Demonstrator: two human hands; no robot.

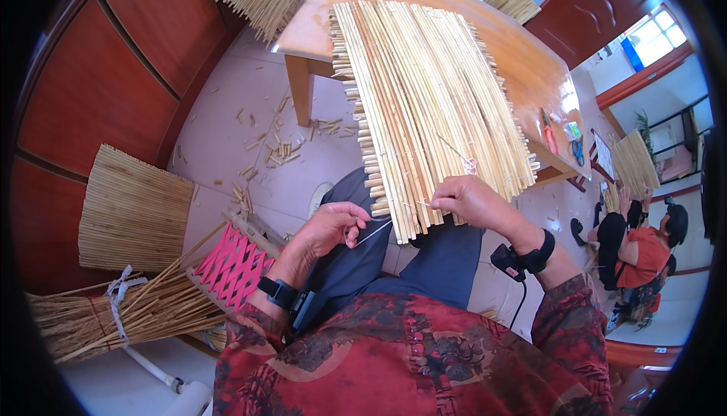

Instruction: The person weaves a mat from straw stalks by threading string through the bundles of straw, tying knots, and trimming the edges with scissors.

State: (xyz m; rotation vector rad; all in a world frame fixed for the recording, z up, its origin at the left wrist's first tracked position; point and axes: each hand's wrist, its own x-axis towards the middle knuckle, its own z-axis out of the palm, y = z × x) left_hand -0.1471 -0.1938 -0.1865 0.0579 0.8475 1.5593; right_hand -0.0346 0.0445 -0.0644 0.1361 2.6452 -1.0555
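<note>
A mat of pale reed stalks point(432, 105) lies partly on the table, its near end hanging over my lap. White string point(371, 234) runs from the mat's near left edge to my left hand point(337, 228), whose fingers are closed on it. My right hand point(475, 201) rests over the near right part of the mat. Its thumb and forefinger pinch together where a short bit of white string shows on the stalks. Just beyond that hand, a thin needle-like stick point(452, 145) and a small pinkish-white tangle of string point(470, 166) lie on the mat.
Red-handled pliers point(548, 132) and blue scissors point(578, 151) lie on the wooden table point(522, 60). Cut stalk pieces point(280, 151) litter the floor. At left are another mat point(132, 208), a tied reed bundle point(113, 317) and a pink-strapped stool point(235, 264). A person point(644, 257) sits far right beside another mat.
</note>
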